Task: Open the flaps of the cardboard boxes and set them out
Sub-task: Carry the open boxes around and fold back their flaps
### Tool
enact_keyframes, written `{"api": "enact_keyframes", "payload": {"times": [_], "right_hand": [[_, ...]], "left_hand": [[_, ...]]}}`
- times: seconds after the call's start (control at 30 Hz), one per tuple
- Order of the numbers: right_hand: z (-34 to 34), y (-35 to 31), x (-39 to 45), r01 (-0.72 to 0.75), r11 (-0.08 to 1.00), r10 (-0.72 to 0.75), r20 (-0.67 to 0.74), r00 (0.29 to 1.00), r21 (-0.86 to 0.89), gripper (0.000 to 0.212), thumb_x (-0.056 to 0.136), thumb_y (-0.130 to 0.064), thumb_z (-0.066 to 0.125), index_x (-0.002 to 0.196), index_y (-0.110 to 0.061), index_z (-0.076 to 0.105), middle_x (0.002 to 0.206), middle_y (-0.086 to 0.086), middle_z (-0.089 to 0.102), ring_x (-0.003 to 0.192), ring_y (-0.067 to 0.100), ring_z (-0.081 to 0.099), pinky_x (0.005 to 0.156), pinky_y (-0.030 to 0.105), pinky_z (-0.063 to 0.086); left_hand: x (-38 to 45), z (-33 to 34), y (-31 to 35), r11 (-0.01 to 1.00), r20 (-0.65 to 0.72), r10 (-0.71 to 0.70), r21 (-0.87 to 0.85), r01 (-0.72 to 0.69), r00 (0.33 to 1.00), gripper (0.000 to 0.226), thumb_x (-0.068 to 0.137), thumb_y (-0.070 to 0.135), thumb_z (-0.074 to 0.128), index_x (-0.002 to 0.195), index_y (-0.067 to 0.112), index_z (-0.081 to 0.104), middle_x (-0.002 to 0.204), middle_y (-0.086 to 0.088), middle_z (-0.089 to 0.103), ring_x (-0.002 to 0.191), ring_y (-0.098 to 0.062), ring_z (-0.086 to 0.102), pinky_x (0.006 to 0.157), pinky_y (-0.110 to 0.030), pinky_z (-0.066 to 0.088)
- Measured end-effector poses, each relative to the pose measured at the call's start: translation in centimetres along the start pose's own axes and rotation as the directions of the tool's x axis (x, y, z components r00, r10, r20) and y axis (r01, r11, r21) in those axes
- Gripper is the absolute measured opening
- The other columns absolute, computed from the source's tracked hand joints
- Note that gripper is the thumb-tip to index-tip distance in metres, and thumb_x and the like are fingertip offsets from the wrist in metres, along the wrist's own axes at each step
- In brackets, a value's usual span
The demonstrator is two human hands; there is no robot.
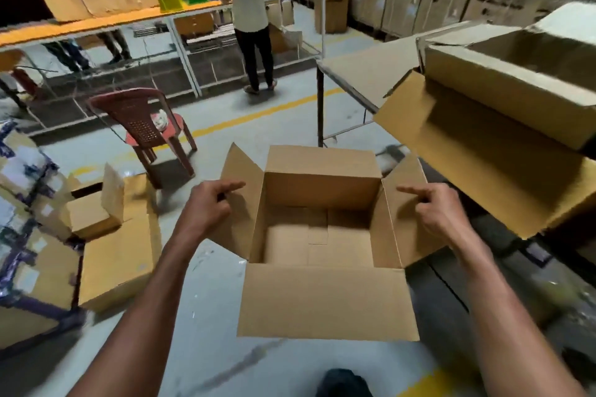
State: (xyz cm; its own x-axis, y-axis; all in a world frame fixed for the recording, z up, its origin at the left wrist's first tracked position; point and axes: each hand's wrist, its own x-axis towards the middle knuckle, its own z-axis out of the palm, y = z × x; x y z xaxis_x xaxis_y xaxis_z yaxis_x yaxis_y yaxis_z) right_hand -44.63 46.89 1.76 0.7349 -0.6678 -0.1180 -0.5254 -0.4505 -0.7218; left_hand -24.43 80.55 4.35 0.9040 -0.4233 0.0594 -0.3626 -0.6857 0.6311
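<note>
Head view: brown cardboard box (325, 235), top open, four flaps spread, held centre above grey floor. Left hand (206, 209) grips left side flap (240, 200); right hand (442, 213) grips right side flap (406, 209), index fingers extended. Second open cardboard box (503, 97) on table far right. Red plastic chair (145, 126) far left.

Plain brown cardboard box (325, 300), maroon chair (142, 119)

Dim, flat indoor light falls from overhead; my arms look dark. Soft shadow sits under the red chair (145, 126). Wide-angle bending curves the edges, and motion blur smears everything there.
</note>
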Motion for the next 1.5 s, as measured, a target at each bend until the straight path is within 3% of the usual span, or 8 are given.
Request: {"api": "enact_keyframes", "payload": {"times": [0.17,0.33,0.6,0.77,0.83,0.93,1.3,1.5], "right_hand": [[-0.9,-2.2,0.2,-0.127,0.992,0.129,-0.151,0.98,0.02,0.06,0.087,0.007,0.049,0.126,-0.034,0.067,0.145,0.005,0.052,0.129,0.026,0.047,0.102,0.045,0.048],[-1.6,-3.2,1.3,-0.206,0.978,0.198,-0.285,0.938,0.002,0.06,0.087,0.013,0.048,0.129,-0.026,0.067,0.145,0.003,0.055,0.135,0.023,0.045,0.099,0.03,0.042],[-2.2,-4.9,2.4,-0.335,0.941,0.324,-0.438,0.839,0.054,0.06,0.087,0.014,0.05,0.126,-0.028,0.068,0.141,0.002,0.059,0.137,0.022,0.045,0.105,0.035,0.044],[-1.6,-7.0,2.3,-0.386,0.914,0.39,-0.536,0.749,0.124,0.055,0.091,0.013,0.049,0.128,-0.024,0.067,0.139,0.003,0.06,0.131,0.019,0.049,0.093,0.029,0.048],[-0.6,-7.9,2.1,-0.401,0.9,0.422,-0.564,0.71,0.169,0.053,0.093,0.011,0.049,0.129,-0.023,0.067,0.134,0.002,0.063,0.119,0.011,0.051,0.079,0.015,0.045],[0.7,-9.5,2.1,-0.41,0.886,0.451,-0.598,0.662,0.215,0.054,0.092,0.013,0.049,0.128,-0.022,0.067,0.135,0.002,0.063,0.131,0.017,0.05,0.096,0.025,0.042],[0.0,-18.6,1.0,-0.41,0.883,0.437,-0.723,0.535,0.231,0.056,0.091,0.013,0.048,0.128,-0.025,0.066,0.122,0.0,0.069,0.126,0.016,0.055,0.11,0.041,0.042],[-3.8,-23.8,-0.6,-0.329,0.909,0.389,-0.803,0.451,0.256,0.051,0.093,0.011,0.048,0.121,-0.025,0.07,0.104,0.0,0.073,0.11,0.014,0.064,0.087,0.032,0.047]], "left_hand": [[9.6,-0.7,1.4,0.984,0.089,0.175,-0.001,-0.176,0.981,0.061,0.081,-0.018,0.047,0.124,0.017,0.071,0.128,-0.006,0.068,0.121,-0.023,0.06,0.099,-0.033,0.048],[18.1,1.5,3.7,0.94,0.191,0.342,-0.076,-0.333,0.92,0.058,0.083,-0.015,0.046,0.121,0.019,0.073,0.126,-0.007,0.07,0.117,-0.028,0.062,0.095,-0.039,0.051],[26.4,3.9,8.0,0.869,0.295,0.495,-0.18,-0.461,0.817,0.057,0.084,-0.016,0.046,0.119,0.019,0.074,0.125,-0.004,0.07,0.111,-0.02,0.061,0.09,-0.031,0.049],[30.2,5.0,9.4,0.793,0.34,0.609,-0.238,-0.561,0.717,0.06,0.081,-0.017,0.047,0.12,0.018,0.074,0.123,-0.003,0.071,0.114,-0.021,0.064,0.087,-0.024,0.048],[31.5,5.1,9.6,0.771,0.362,0.637,-0.264,-0.58,0.681,0.059,0.081,-0.015,0.047,0.122,0.019,0.073,0.126,-0.004,0.07,0.115,-0.022,0.063,0.088,-0.029,0.051],[33.6,4.9,9.6,0.75,0.394,0.661,-0.304,-0.588,0.639,0.057,0.085,-0.012,0.046,0.125,0.02,0.071,0.129,-0.007,0.068,0.116,-0.026,0.062,0.093,-0.041,0.055],[40.0,-0.6,13.2,0.584,0.312,0.811,-0.43,-0.688,0.494,0.061,0.08,-0.015,0.042,0.12,0.018,0.074,0.117,-0.003,0.072,0.106,-0.015,0.062,0.075,-0.019,0.044],[41.9,-4.3,17.5,0.511,0.221,0.853,-0.534,-0.674,0.472,0.06,0.082,-0.014,0.041,0.119,0.019,0.074,0.109,-0.001,0.07,0.09,-0.012,0.06,0.063,-0.014,0.046]]}}
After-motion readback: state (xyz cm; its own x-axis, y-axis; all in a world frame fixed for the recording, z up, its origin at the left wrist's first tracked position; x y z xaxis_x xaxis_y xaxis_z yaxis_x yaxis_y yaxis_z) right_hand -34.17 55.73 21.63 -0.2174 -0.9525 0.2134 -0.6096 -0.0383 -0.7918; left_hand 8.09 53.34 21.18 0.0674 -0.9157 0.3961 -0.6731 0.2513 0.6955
